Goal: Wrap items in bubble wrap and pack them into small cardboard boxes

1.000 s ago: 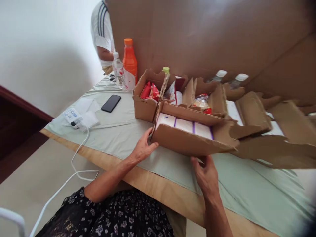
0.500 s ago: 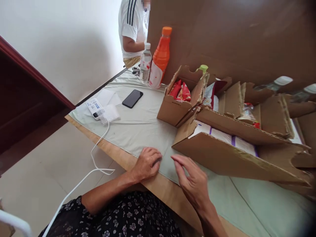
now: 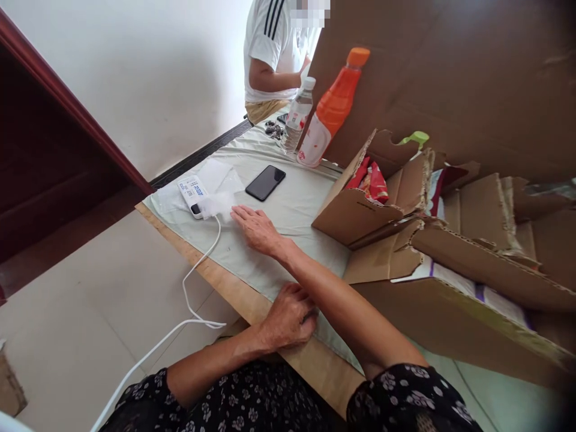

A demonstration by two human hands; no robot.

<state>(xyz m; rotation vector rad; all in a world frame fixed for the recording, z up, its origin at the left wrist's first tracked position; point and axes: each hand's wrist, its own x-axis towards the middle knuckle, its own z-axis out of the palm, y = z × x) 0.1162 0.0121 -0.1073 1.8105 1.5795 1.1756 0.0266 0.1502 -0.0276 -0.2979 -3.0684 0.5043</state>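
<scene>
A: Since half a sec ago the right hand (image 3: 256,228) left the cardboard box (image 3: 450,312), now stretched flat, fingers loose, holding nothing, tips just beside the white charger block (image 3: 216,204).

B: Left hand (image 3: 290,315)?

A: Curled at the table edge (image 3: 198,255), pressing the green cloth (image 3: 288,210), prob. bracing the lean; no grasp on any item.

B: Around it?

A: Black phone (image 3: 265,182) near, cable (image 3: 198,282) hanging off the edge, water bottle (image 3: 297,116) & orange bottle (image 3: 333,108) further back. Other person sits at the far end. Nothing blocks the reach.
</scene>
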